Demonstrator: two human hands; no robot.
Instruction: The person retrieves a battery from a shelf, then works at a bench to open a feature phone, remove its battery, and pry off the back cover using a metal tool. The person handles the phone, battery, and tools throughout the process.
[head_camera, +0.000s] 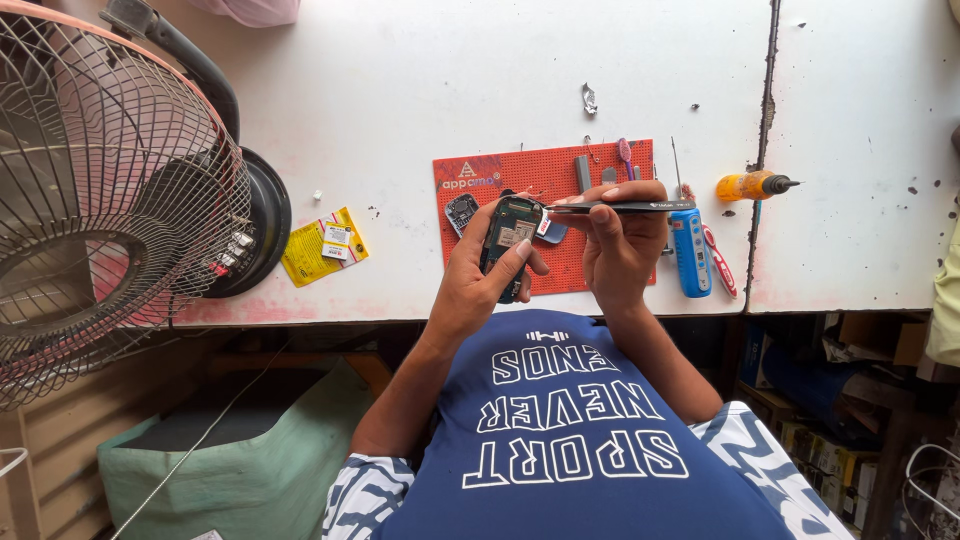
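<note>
Opened dark mobile handset with exposed back (509, 240), gripped in left hand (478, 283) above front edge of red perforated work mat (520, 180).

Long axis of handset near upright in view, top end pointing away from body. Left fingers wrapped round one side, thumb pressed on the other. Right hand (622, 245) just beside it on the right, fingers pinched on slim black metal tweezers (620, 206) lying crosswise, tip touching upper right corner of handset. Right hand nearer that corner.
Surface: white worktable (400, 90), cracked on the right. Nearby: blue cylindrical tool (689, 252), orange-handled screwdriver (755, 185), yellow packet (323, 246), wire-caged fan (110, 190) far left. Boxes and green bag under the table.
</note>
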